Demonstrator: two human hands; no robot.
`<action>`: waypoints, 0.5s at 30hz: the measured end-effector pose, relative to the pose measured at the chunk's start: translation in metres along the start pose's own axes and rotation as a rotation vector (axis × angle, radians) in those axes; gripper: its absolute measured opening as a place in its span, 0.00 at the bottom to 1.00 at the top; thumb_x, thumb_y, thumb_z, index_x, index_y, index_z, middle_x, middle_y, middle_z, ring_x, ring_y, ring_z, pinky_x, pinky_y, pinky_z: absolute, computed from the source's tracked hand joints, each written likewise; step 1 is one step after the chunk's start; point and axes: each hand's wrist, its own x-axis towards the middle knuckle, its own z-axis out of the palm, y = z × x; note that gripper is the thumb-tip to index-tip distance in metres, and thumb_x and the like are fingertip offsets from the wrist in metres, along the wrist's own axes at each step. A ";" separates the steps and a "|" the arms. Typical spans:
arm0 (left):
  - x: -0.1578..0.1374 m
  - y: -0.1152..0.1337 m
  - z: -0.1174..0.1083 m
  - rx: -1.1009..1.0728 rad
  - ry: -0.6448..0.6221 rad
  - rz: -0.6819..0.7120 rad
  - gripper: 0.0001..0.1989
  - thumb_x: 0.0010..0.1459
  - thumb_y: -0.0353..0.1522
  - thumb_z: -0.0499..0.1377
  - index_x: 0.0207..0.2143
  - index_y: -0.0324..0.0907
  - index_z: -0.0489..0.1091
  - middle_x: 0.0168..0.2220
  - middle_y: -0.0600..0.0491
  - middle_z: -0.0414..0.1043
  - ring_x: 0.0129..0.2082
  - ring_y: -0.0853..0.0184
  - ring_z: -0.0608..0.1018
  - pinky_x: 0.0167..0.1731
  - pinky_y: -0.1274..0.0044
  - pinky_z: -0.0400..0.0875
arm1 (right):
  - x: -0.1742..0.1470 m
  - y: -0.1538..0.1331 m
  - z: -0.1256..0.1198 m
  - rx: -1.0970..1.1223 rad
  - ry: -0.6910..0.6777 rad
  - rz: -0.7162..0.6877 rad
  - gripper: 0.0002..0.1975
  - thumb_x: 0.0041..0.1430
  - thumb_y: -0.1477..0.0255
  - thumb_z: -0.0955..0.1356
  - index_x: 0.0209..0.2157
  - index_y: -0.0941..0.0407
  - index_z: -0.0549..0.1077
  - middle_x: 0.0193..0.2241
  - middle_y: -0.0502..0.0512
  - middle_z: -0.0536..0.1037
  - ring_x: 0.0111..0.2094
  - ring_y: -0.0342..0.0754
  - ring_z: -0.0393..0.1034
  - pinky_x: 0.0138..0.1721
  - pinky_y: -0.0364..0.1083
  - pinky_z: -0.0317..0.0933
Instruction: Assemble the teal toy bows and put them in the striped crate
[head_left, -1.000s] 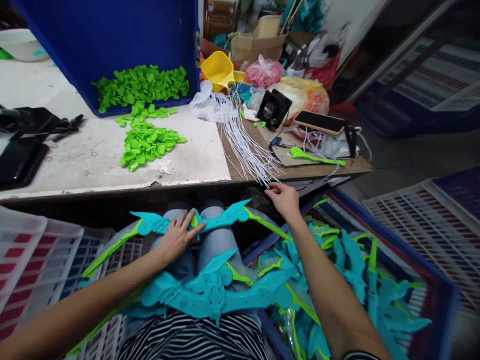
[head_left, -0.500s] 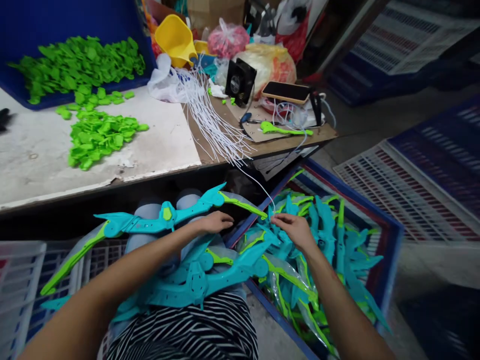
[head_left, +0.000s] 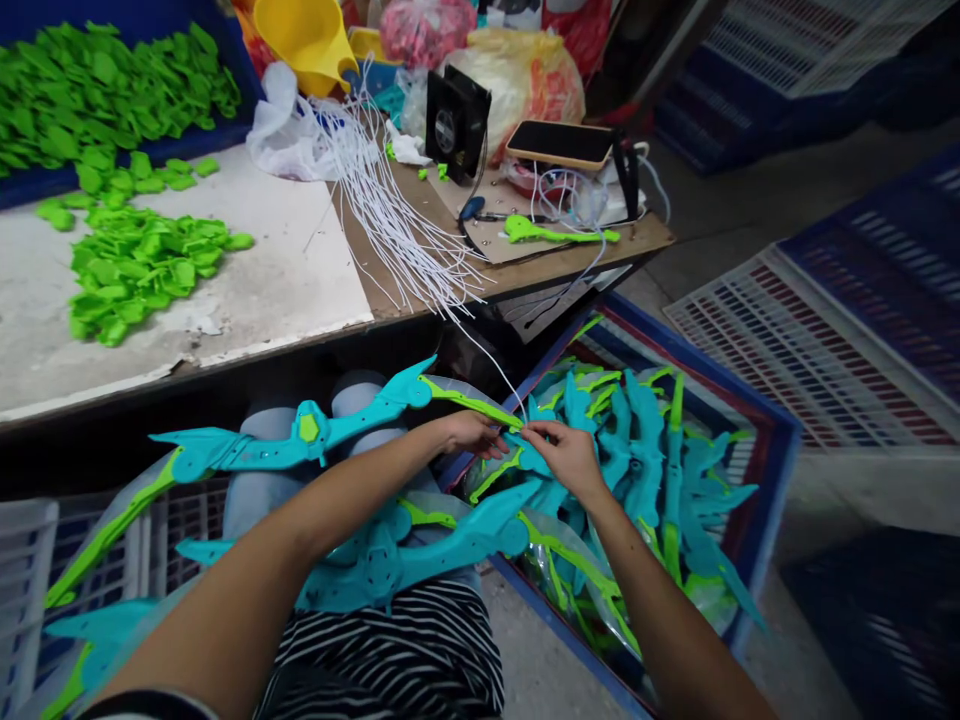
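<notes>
A toy bow, turquoise in the middle with bright green limbs, lies across my lap. My right hand pinches the end of a white cord at the bow's right green tip. Just below that limb is my left hand, its fingers apart and slightly curled close to the tip; whether they touch it is unclear. Another turquoise and green bow rests nearer my body, partly covered by my left forearm.
A blue crate full of similar bows stands at my right. On the table lie a bundle of white cords, green pieces, a small black fan and a phone. White crates stand at left.
My left hand has moved right along the bow toward its green tip, near my right hand. The cord stays pinched in my right hand. The view has shifted slightly.
</notes>
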 end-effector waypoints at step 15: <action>-0.046 0.021 -0.001 0.307 0.149 0.036 0.06 0.51 0.24 0.57 0.22 0.36 0.67 0.21 0.55 0.70 0.24 0.72 0.73 0.34 0.76 0.70 | 0.002 0.010 0.018 0.004 0.052 -0.131 0.19 0.54 0.54 0.66 0.39 0.55 0.71 0.36 0.58 0.78 0.34 0.50 0.72 0.37 0.50 0.67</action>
